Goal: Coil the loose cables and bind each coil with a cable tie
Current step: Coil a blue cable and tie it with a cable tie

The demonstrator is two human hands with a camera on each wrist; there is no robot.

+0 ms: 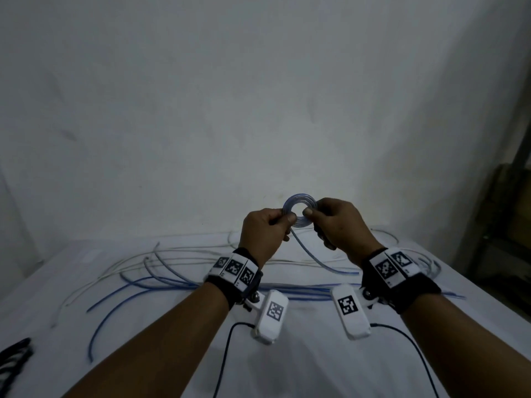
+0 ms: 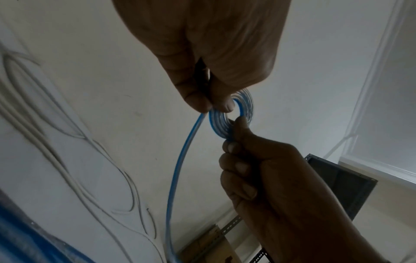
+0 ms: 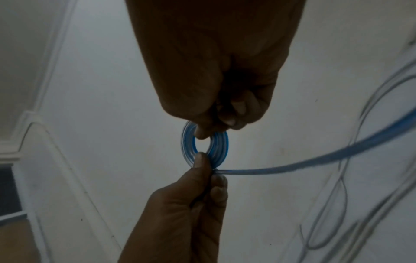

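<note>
A small flat coil of blue-and-clear cable (image 1: 298, 196) (image 2: 246, 105) (image 3: 221, 151) is held up above the table between both hands. My left hand (image 1: 283, 219) (image 2: 213, 106) (image 3: 207, 166) pinches its left side, where the loose tail (image 1: 313, 258) (image 2: 180, 160) (image 3: 292, 166) leaves the coil and drops to the table. My right hand (image 1: 311, 212) (image 2: 236, 128) (image 3: 202, 136) pinches the opposite side with thumb and forefinger. Something dark shows inside both fists; I cannot tell what it is.
Loose white and blue cables (image 1: 161, 271) sprawl across the white-covered table (image 1: 287, 363) below the hands. A black bundle (image 1: 14, 360) lies at the near left edge. A plain wall stands behind, and a dark metal rack (image 1: 511, 196) stands at the right.
</note>
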